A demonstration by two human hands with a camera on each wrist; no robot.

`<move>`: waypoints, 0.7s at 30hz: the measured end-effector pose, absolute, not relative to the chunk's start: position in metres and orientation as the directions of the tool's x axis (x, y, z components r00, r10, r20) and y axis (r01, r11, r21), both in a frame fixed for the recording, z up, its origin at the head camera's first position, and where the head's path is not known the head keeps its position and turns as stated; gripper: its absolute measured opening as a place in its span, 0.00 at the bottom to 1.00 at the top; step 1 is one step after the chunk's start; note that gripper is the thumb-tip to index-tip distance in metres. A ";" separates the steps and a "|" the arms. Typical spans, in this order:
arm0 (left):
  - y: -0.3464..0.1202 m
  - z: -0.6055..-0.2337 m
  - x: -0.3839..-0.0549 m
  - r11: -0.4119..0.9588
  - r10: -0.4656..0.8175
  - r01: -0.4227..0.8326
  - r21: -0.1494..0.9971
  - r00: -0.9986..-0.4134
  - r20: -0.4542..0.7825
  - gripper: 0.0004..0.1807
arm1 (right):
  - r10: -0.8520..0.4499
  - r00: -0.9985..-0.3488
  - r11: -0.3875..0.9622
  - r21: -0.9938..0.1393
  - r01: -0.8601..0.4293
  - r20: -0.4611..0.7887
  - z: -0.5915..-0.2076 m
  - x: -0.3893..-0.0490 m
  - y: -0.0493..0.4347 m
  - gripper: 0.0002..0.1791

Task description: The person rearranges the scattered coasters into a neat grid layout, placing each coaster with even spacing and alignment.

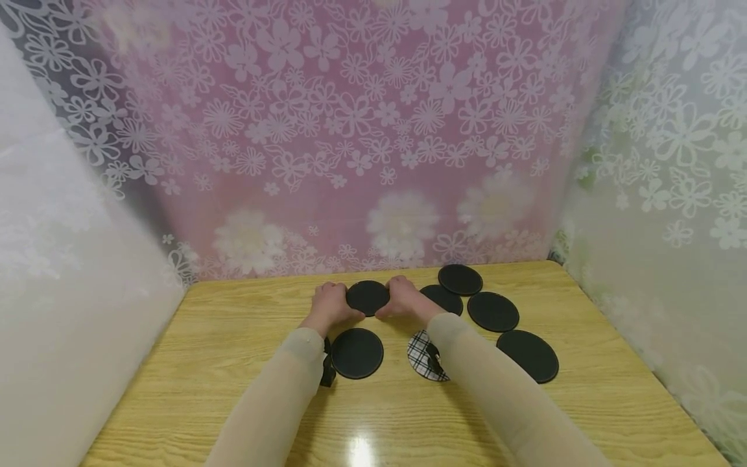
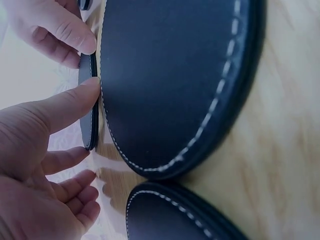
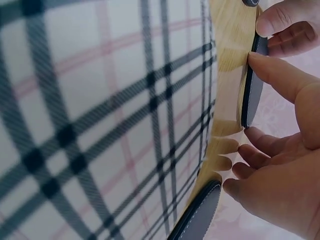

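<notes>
At the back middle of the table, my left hand (image 1: 331,305) and right hand (image 1: 406,299) hold a round black coaster (image 1: 367,298) by its opposite edges. In the left wrist view, my left thumb and index finger touch the rim of this coaster (image 2: 88,117). From the right wrist view, the right thumb and index finger are on its other side (image 3: 256,97). The coaster looks nearly flat; whether it touches the table is unclear. Closer to me lies another black coaster (image 1: 357,353) with white edge stitching. A plaid coaster (image 1: 419,355) lies partly behind my right wrist.
Several more black coasters lie on the right: one (image 1: 443,300) beside my right forearm, one (image 1: 460,279) farther back, another (image 1: 493,311) and a nearer one (image 1: 531,357). Flowered curtains (image 1: 373,130) border the wooden table (image 1: 233,324) at the back and sides.
</notes>
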State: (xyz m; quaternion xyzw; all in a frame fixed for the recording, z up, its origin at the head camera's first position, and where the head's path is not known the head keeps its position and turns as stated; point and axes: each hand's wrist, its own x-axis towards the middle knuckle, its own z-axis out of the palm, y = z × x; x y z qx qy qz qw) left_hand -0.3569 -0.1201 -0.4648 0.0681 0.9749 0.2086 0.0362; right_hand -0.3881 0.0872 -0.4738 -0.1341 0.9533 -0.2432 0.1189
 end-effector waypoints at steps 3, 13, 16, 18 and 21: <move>-0.119 -0.465 -0.356 0.906 0.151 0.125 0.405 -0.988 -0.034 0.38 | -0.293 -0.944 0.852 -0.489 -0.187 -0.150 -0.480 -0.390 0.087 0.47; -0.117 -0.463 -0.353 0.897 0.136 0.110 0.427 -0.990 -0.031 0.44 | -0.284 -0.956 0.865 -0.451 -0.221 -0.075 -0.469 -0.374 0.084 0.46; -0.117 -0.462 -0.351 0.891 0.136 0.110 0.441 -0.990 -0.027 0.44 | -0.277 -0.958 0.862 -0.458 -0.217 -0.069 -0.468 -0.373 0.082 0.46; -0.117 -0.463 -0.351 0.889 0.135 0.111 0.445 -0.991 -0.022 0.44 | -0.273 -0.960 0.862 -0.461 -0.212 -0.070 -0.468 -0.372 0.081 0.47; -0.119 -0.464 -0.354 0.893 0.138 0.125 0.432 -0.990 0.000 0.44 | -0.269 -0.961 0.858 -0.469 -0.210 -0.062 -0.468 -0.371 0.079 0.48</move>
